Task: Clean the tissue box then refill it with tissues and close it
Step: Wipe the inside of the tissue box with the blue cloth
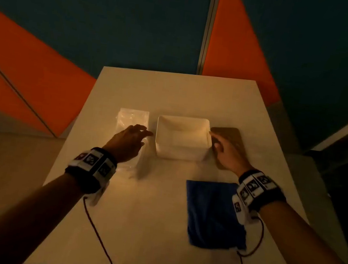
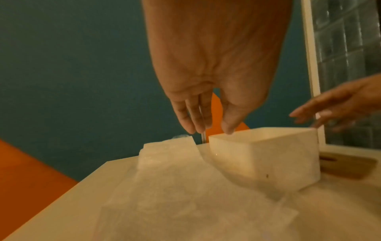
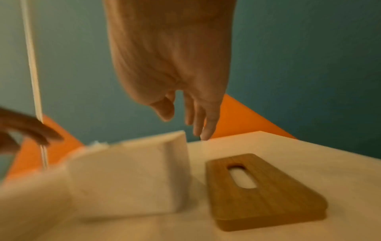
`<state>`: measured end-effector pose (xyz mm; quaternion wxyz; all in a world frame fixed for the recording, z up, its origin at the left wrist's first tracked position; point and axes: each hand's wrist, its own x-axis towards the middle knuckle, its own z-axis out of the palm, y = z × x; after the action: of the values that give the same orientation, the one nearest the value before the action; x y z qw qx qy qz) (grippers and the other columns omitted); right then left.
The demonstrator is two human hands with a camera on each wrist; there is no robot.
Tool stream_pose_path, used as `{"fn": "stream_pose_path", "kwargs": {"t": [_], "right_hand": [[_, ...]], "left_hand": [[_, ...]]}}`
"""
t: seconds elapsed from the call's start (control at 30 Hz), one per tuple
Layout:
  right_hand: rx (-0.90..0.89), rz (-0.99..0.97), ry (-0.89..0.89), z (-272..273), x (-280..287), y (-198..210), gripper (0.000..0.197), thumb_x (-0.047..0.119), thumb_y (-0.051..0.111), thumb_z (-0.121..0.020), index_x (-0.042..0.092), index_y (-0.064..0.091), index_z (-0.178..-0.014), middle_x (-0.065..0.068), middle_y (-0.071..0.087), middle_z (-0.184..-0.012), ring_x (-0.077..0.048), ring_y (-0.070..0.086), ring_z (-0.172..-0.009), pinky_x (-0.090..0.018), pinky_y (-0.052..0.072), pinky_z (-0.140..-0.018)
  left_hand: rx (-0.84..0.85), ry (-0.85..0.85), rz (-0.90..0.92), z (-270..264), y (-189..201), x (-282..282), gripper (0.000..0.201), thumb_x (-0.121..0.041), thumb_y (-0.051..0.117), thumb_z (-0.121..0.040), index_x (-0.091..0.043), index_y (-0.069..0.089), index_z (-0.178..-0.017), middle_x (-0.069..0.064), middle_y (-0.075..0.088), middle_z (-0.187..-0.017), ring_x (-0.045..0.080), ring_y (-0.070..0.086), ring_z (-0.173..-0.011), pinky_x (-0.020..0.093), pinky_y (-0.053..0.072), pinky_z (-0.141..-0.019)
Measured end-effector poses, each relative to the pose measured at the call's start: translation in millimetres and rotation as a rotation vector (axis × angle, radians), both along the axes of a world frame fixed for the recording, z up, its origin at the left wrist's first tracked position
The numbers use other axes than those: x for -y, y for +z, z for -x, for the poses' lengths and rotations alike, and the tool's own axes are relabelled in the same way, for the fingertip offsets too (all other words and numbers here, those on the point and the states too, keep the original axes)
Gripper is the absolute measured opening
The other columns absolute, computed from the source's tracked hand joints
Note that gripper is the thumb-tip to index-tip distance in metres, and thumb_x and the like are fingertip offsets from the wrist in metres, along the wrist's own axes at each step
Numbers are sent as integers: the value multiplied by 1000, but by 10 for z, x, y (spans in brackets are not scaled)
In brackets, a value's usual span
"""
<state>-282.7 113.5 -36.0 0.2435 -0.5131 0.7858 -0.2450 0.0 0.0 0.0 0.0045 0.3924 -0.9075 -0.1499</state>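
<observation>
The white tissue box (image 1: 182,137) stands uncovered and upright in the middle of the table (image 1: 173,92); it shows too in the left wrist view (image 2: 268,154) and the right wrist view (image 3: 134,179). Its wooden lid (image 1: 231,136) with a slot lies flat to the right (image 3: 264,192). A clear-wrapped tissue pack (image 1: 134,118) lies to the left (image 2: 163,151). My left hand (image 1: 131,137) hovers over the pack beside the box's left wall, fingers (image 2: 193,117) straight. My right hand (image 1: 223,149) hovers by the box's right wall above the lid, fingers (image 3: 204,124) relaxed, holding nothing.
A blue cloth (image 1: 213,213) lies flat on the near right of the table. Loose clear plastic wrap (image 2: 185,203) spreads on the table in front of the tissue pack. Table edges drop off on all sides; orange and teal walls stand behind.
</observation>
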Motion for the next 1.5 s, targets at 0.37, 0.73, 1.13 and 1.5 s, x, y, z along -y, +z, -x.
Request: {"fn": "stream_pose_path", "kwargs": {"t": [0.37, 0.73, 1.13, 1.5], "right_hand": [[-59, -190, 119, 116, 78, 1, 31, 16, 42, -99, 25, 66, -115, -18, 56, -126, -34, 48, -120, -35, 38, -104], [183, -85, -1, 61, -67, 377, 33, 12, 34, -101, 12, 58, -124, -9, 54, -133, -24, 50, -122, -24, 35, -93], [-184, -393, -122, -978, -778, -658, 93, 73, 51, -75, 5, 32, -136, -13, 40, -136, -32, 43, -125, -41, 47, -93], [-319, -272, -89, -996, -781, -697, 26, 30, 63, -85, 9, 60, -101, -11, 61, -100, -28, 64, -87, -36, 52, -60]], "left_hand": [[99, -218, 69, 187, -250, 185, 28, -11, 56, -89, -21, 61, -115, 6, 31, -153, 32, 56, -119, 45, 53, -93], [-242, -190, -24, 321, 64, 87, 25, 8, 55, -85, -2, 69, -103, 17, 71, -108, 31, 66, -106, 33, 50, -94], [-339, 8, -5, 239, 451, 72, 21, -1, 58, -86, -7, 70, -101, 9, 72, -107, 25, 66, -98, 21, 41, -85], [-339, 82, -46, 199, 515, -84, 24, 2, 56, -87, -9, 69, -104, 9, 69, -113, 25, 62, -106, 18, 38, -86]]}}
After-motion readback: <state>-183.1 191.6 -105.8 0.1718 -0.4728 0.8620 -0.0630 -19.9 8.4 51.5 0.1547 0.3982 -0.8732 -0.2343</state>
